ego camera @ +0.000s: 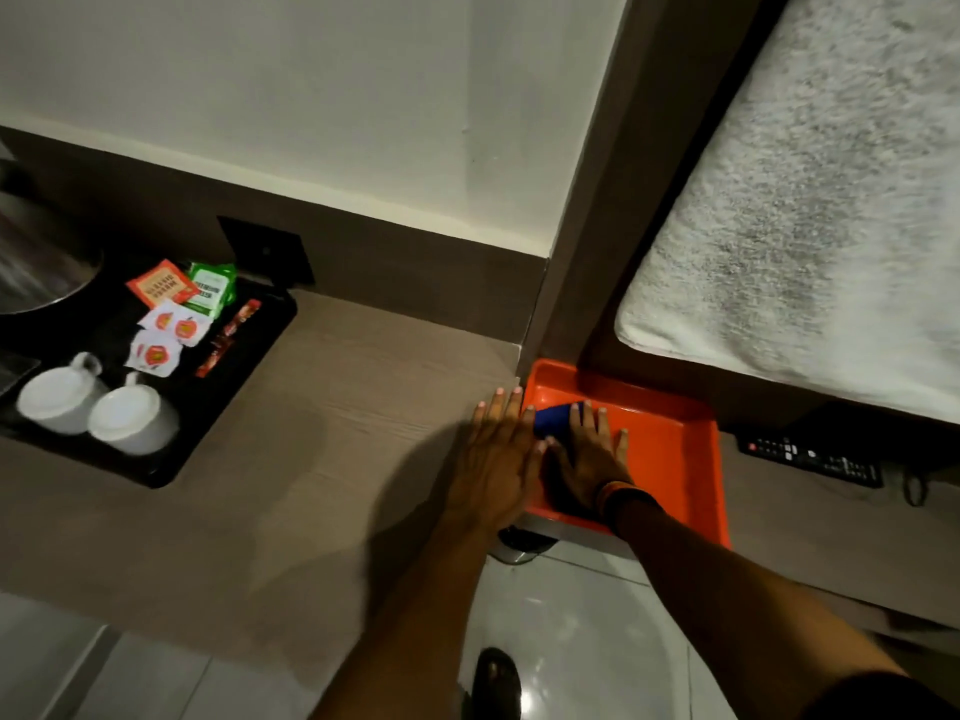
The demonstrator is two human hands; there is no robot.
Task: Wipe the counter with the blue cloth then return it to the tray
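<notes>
Head view: right fingers [587, 415] flat on blue cloth [551, 419]

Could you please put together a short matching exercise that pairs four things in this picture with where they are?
Things:
1. blue cloth
2. white cups
3. remote control
4. left hand

Places:
A. on the black tray
B. flat on the wooden counter
C. in the orange tray, under the right hand
D. on the lower shelf right of the orange tray

Pairs: 1-C, 2-A, 3-D, 4-B
</notes>
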